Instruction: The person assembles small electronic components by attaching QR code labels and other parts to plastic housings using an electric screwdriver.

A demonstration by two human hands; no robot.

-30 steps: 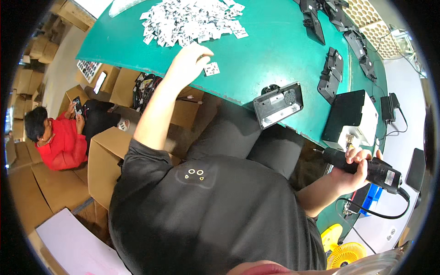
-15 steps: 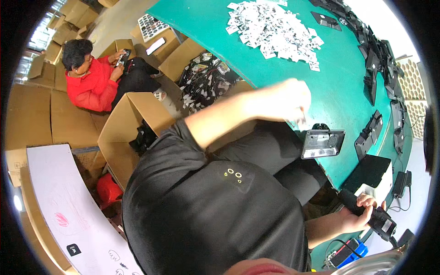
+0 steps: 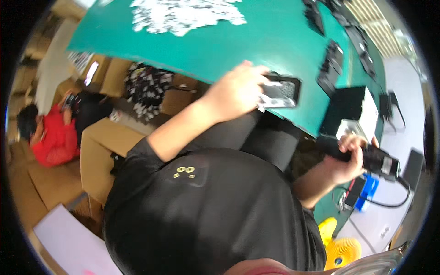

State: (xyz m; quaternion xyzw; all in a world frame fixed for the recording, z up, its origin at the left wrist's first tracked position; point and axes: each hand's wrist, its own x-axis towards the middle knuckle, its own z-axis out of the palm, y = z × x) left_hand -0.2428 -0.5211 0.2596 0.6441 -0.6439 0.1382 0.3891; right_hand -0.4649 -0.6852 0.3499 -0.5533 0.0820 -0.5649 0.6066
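At the near edge of the green table [image 3: 256,50] lies a rectangular black plastic housing [image 3: 288,90], its hollow side up and a shiny pale area inside. My left hand [image 3: 236,89] grips its left end, fingers over the rim; a small whitish piece [image 3: 262,102] shows at the lower fingertips. My right hand [image 3: 349,158] is wrapped round a black handheld tool [image 3: 378,162] with a cable running from its end. What kind of tool it is, I cannot tell. Just beyond that hand is a black and white box [image 3: 346,110].
A heap of small white pieces [image 3: 183,16] covers the far left of the table. More black housings [image 3: 331,68] line the right side. Left of the table are cardboard boxes [image 3: 107,142], one full of dark parts [image 3: 146,87], and a seated person in red [image 3: 55,137]. A yellow fan [image 3: 341,254] is lower right.
My left hand has come to the housing after a blurred sweep above the table edge. The whole view has turned. My right hand still holds the corded tool.
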